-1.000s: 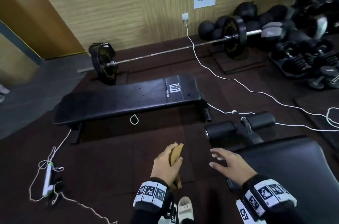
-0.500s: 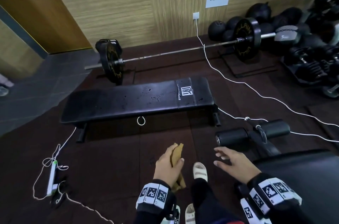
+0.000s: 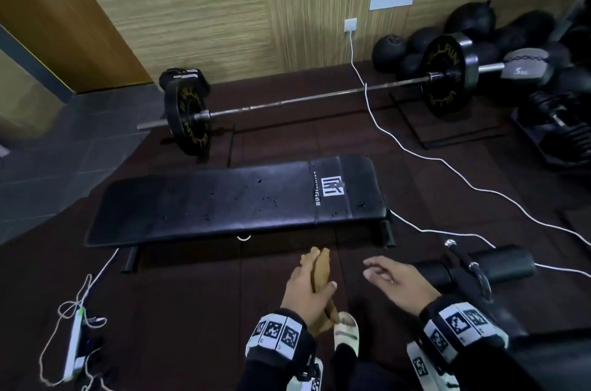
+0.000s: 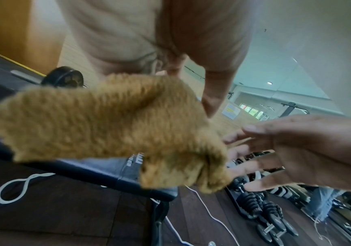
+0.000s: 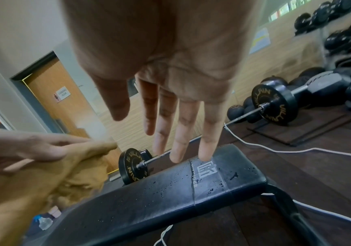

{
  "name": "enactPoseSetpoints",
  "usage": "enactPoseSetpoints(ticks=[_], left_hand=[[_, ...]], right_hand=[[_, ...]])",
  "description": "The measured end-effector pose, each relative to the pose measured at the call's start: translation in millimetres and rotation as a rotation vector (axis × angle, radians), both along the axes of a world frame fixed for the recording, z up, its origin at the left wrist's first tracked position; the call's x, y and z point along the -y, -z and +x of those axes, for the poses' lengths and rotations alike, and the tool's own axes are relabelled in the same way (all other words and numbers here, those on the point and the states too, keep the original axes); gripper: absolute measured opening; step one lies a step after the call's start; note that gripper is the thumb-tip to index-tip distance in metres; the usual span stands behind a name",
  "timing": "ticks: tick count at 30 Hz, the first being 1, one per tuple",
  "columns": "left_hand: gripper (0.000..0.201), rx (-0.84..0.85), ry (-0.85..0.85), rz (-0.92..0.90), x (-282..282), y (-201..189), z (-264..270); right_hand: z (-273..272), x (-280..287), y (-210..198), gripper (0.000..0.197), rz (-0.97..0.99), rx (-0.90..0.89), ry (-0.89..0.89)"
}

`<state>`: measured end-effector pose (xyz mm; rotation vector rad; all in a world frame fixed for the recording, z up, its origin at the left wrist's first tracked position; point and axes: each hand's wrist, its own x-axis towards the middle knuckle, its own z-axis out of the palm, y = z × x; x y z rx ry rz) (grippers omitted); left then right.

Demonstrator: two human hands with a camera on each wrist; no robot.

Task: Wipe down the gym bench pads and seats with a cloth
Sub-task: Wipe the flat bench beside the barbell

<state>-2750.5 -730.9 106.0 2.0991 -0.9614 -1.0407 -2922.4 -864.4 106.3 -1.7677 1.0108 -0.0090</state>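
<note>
Head view is pretty dim, floor [image 3: 192, 310] going nearly black; wall [image 3: 208, 6] gets soft even light; straight lines bow at the edges; left wrist view has the cloth [image 4: 107, 133] blurry up close; right wrist view smears the palm [image 5: 170, 41]; bench [image 5: 170, 199] droplets glint.

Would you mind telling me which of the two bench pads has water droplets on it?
The flat bench lying crosswise ahead, with the white logo near its right end; droplets speckle it. The other pad, at the lower right, shows none.

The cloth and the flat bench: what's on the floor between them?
Only bare dark floor lies between the cloth and the flat bench, in the head view.
</note>
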Motion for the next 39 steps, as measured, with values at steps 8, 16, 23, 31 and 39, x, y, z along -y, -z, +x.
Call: enactPoseSetpoints(ticks=[8,16,23,31,39], left_hand=[[0.07,-0.112,0.103,-0.044,83,10,29],[0.066,-0.157,0.193,-0.126,153,88,80],[0.067,-0.016,0.228,-0.154,221,223,117],[0.058,0.482,0.318,-0.003,255,349,155],[0.061,0.842,0.157,-0.149,241,396,141]], right_hand=[[73,41,18,0.023,0.325,0.098,0.203],[125,93,92,0.033,0.279,0.205,0.363],[165,159,225,0.034,0.134,0.127,0.364],[170,210,346,0.041,-0.463,-0.007,0.295],[188,185,391,0.047,-1.011,-0.059,-0.018]])
